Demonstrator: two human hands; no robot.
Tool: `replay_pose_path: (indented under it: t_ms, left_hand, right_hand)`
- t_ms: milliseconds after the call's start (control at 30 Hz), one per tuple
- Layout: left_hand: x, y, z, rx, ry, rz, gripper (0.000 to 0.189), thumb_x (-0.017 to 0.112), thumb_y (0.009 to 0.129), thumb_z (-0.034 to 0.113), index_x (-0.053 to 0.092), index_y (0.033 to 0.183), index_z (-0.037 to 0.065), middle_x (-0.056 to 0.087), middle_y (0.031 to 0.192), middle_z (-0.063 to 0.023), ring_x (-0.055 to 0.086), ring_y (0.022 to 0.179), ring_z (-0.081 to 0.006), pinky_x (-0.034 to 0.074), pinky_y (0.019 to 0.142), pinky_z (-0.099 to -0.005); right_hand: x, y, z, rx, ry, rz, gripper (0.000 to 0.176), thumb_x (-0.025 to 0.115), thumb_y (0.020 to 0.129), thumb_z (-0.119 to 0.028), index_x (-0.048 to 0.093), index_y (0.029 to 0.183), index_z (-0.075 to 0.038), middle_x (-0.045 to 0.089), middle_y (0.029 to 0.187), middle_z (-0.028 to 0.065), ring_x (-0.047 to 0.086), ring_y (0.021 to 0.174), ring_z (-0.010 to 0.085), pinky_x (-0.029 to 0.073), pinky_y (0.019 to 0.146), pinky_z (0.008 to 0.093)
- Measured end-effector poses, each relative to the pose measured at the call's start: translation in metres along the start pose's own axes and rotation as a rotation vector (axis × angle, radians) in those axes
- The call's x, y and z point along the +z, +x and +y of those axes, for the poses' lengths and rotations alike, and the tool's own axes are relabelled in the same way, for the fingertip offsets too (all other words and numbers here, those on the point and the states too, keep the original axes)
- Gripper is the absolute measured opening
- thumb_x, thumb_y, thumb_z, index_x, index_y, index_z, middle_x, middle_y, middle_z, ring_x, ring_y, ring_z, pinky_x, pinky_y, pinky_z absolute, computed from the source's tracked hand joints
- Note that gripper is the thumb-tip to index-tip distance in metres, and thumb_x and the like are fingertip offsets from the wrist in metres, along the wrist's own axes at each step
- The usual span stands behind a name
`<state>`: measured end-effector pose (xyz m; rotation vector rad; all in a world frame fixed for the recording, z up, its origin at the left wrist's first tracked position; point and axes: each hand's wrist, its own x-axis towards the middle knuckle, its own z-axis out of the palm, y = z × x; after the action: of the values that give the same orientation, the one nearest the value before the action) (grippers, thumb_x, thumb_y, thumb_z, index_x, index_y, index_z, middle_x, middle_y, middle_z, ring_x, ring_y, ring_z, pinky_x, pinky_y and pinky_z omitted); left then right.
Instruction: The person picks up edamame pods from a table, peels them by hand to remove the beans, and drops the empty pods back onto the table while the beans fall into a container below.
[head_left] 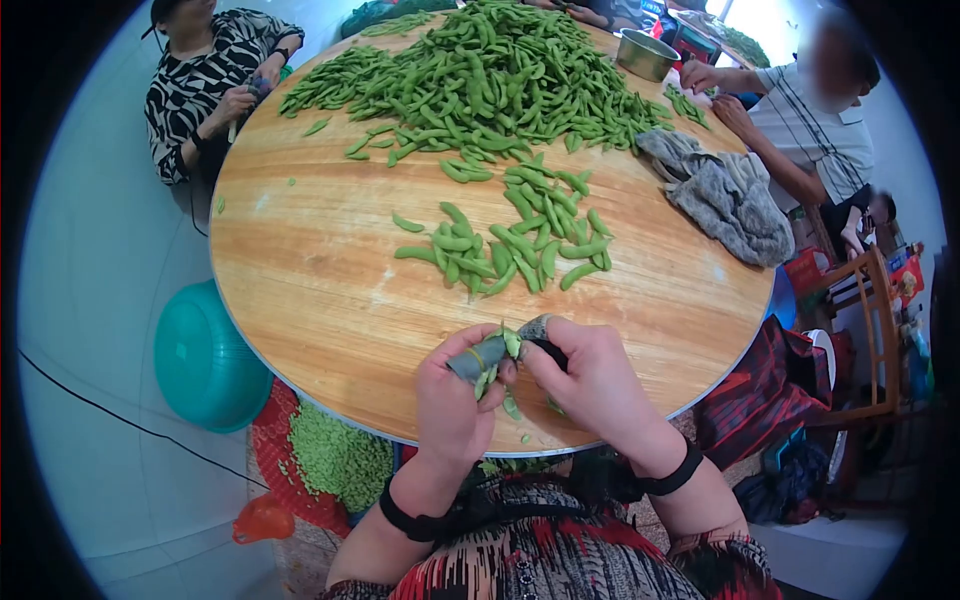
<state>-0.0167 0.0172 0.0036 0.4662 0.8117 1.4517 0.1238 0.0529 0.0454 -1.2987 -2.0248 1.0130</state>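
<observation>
Both my hands meet over the near edge of the round wooden table (320,290). My left hand (462,385) is closed on a green bean pod (512,342), with a grey covering on one finger. From the other side my right hand (590,370) pinches the same pod, and a dark covering wraps some of its fingers. Bits of pod lie just below the fingertips. A small group of loose pods (505,243) lies beyond my hands, in front of a large heap of pods (490,75).
A grey cloth (725,190) and a metal bowl (646,55) are on the table's right side. Two people sit at left and right. Below the left edge are a teal basin (205,355) and shelled beans (340,460) on a red tray. A wooden chair (875,330) stands right.
</observation>
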Motion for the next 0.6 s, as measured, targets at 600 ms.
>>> replay_pose_path:
  t_ms: [600]
  left_hand:
    - [-0.049,-0.015,0.035,0.082,-0.388,-0.062,0.032,0.048,0.088,0.014,0.048,0.114,-0.005,0.055,0.095,-0.0087,0.052,0.071,-0.0102,0.039,0.048,-0.0156]
  right_hand:
    - [-0.019,0.011,-0.014,-0.106,-0.197,0.136,0.016,0.062,0.079,-0.014,0.054,0.074,-0.001,0.057,0.063,0.0175,0.057,0.054,0.0326,0.045,0.05,0.0369]
